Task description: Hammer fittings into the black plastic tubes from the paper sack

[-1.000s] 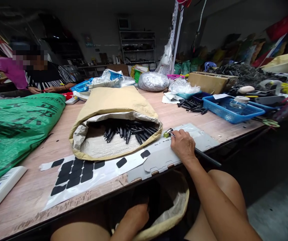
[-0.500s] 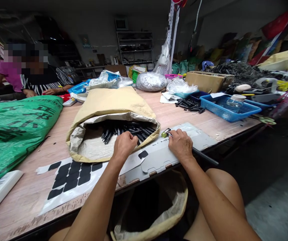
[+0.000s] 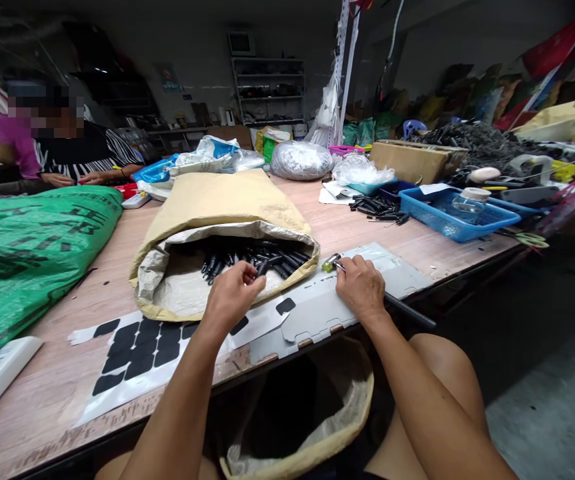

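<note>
My left hand [image 3: 232, 297] is closed at the mouth of a yellow woven sack [image 3: 232, 200], thumb and fingers pinching a slim black tubular part [image 3: 263, 268]. Many similar black parts [image 3: 217, 261] lie inside the sack. On the grey board [image 3: 312, 310] by the table edge, my right hand [image 3: 361, 283] is curled round the thin metal shaft of a small tool with a clear yellow-green end [image 3: 329, 264]; its fingertips are partly hidden. A black ribbed rod [image 3: 410, 312] sticks out from behind that hand, past the table edge.
A white sheet with black square stickers [image 3: 140, 347] lies front left, near a green sack [image 3: 37, 260]. Blue basket [image 3: 457, 223], loose black parts [image 3: 375, 208] and a cardboard box [image 3: 410, 160] stand right. Another open sack [image 3: 297, 453] sits below the table. A co-worker [image 3: 82, 157] sits far left.
My left hand has drawn back a little to the left from the sack's mouth, and a black tubular part now shows in its fingers. My right hand stays in place.
</note>
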Available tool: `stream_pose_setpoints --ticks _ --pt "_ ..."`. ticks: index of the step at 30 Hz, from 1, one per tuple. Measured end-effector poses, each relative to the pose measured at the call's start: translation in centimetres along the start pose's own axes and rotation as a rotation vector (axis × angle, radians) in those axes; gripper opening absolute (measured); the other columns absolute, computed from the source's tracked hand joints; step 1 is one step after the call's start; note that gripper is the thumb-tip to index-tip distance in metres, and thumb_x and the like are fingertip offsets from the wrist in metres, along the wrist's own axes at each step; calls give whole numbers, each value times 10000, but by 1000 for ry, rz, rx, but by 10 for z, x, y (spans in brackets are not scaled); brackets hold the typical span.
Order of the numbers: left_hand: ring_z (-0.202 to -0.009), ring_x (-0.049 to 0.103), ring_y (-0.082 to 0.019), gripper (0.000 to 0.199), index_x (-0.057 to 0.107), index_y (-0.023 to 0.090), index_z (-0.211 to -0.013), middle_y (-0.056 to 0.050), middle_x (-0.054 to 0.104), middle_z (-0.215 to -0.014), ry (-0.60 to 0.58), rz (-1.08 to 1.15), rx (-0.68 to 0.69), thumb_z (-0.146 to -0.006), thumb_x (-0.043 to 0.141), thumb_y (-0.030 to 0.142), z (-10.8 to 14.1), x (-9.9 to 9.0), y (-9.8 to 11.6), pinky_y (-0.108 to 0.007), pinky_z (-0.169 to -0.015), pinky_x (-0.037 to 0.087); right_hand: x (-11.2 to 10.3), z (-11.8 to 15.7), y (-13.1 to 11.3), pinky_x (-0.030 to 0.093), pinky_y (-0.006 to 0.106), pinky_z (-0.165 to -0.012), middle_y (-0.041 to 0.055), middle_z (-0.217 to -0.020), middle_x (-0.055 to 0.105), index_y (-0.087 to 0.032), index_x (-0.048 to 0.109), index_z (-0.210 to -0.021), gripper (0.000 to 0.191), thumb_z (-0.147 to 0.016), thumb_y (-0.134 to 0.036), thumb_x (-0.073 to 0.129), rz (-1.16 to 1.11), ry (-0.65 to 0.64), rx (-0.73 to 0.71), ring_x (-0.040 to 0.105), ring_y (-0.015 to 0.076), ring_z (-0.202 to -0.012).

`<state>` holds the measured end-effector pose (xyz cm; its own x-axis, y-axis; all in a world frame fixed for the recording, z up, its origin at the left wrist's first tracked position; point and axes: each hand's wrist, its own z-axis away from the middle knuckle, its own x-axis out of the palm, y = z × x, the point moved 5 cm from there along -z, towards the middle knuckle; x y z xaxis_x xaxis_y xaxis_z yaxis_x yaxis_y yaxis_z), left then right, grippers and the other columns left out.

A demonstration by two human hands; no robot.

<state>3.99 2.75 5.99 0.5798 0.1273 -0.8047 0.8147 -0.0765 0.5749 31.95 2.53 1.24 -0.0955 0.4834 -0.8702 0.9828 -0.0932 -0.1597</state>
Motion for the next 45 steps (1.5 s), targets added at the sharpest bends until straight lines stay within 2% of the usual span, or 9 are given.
stream_pose_setpoints --ticks 6,12,16,19,25,30,34,41,45 --pt "-826 626 -207 183 681 254 -962 -4 704 -877 -145 31 242 -869 653 409 43 13 -25 -302 -730 447 1 0 1 350 330 -773 102 -1068 651 -208 703 -1112 239 -949 -280 543 -18 -12 13 540 233 -965" --pt "-883 599 -218 153 681 231 -965 -23 654 -905 -124 126 313 -855 666 337 48 22 -35 -335 -807 459 1 -2 4 377 326 -786 91 -1047 675 -211 726 -1109 251 -953 -257 535 -60 -32 7 560 232 -963" --pt "-878 589 -218 156 701 230 -966 -22 637 -879 -141 168 300 -853 671 334 48 21 -35 -342 -806 453 -14 6 -1 429 326 -848 102 -1057 693 -191 713 -1160 295 -975 -244 489 -217 72 -25 594 238 -1010" --pt "-892 590 -219 161 707 233 -966 -23 645 -887 -146 205 285 -848 679 340 47 21 -36 -342 -806 453 -33 22 -19 476 326 -891 113 -1034 710 -174 710 -1150 310 -996 -264 456 -472 144 -80 637 225 -991" --pt "-878 617 -210 151 724 222 -898 -11 680 -892 -155 279 164 -776 740 310 41 27 -43 -315 -760 451 -57 53 -85 543 322 -871 67 -993 744 -222 728 -1119 261 -985 -261 508 -884 -45 -284 689 196 -930" --pt "-878 615 -202 163 728 216 -901 -6 684 -903 -138 321 175 -758 754 289 40 29 -44 -308 -768 446 -64 62 -114 530 307 -881 78 -991 726 -199 706 -1158 277 -1000 -223 479 -832 -9 -393 672 195 -951" --pt "-772 576 -173 94 692 199 -794 17 604 -786 -121 321 176 -740 742 257 39 29 -44 -291 -705 424 -57 65 -125 512 280 -828 57 -945 707 -227 712 -1143 275 -995 -204 482 -631 -92 -428 658 191 -909" --pt "-859 612 -196 159 732 208 -891 -6 681 -884 -144 322 157 -757 749 292 40 31 -45 -302 -758 439 -59 59 -111 493 274 -879 63 -968 708 -212 700 -1174 284 -997 -209 477 -612 -26 -336 661 192 -945" --pt "-842 609 -197 179 736 207 -902 -10 686 -891 -130 292 142 -754 751 305 40 29 -45 -302 -742 435 -50 61 -108 494 278 -855 49 -957 712 -230 722 -1124 259 -979 -201 510 -627 -88 -341 667 194 -931"
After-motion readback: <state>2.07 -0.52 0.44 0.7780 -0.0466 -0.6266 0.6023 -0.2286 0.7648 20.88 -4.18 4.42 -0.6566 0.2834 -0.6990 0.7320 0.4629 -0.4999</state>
